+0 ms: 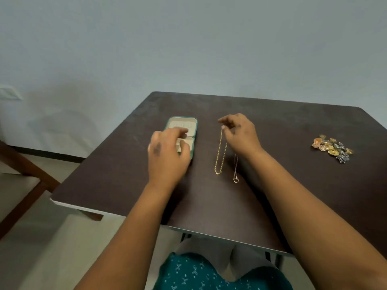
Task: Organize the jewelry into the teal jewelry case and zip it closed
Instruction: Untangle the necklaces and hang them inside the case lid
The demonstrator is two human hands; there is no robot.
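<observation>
The teal jewelry case (193, 130) lies open on the dark table, showing its cream lining. My left hand (167, 155) rests over the case's near half with fingers loosely bent, covering much of it. My right hand (240, 132) pinches the top end of a gold chain (221, 155), which trails toward me across the table. A thinner silver chain with a small ring pendant (236, 170) lies just right of it, its upper part hidden under my right wrist. A pile of small gold and silver jewelry pieces (332, 147) sits far right.
The dark brown table (293, 126) stands against a pale wall. Its near edge runs above my lap. A wooden chair frame (25, 178) stands on the floor to the left.
</observation>
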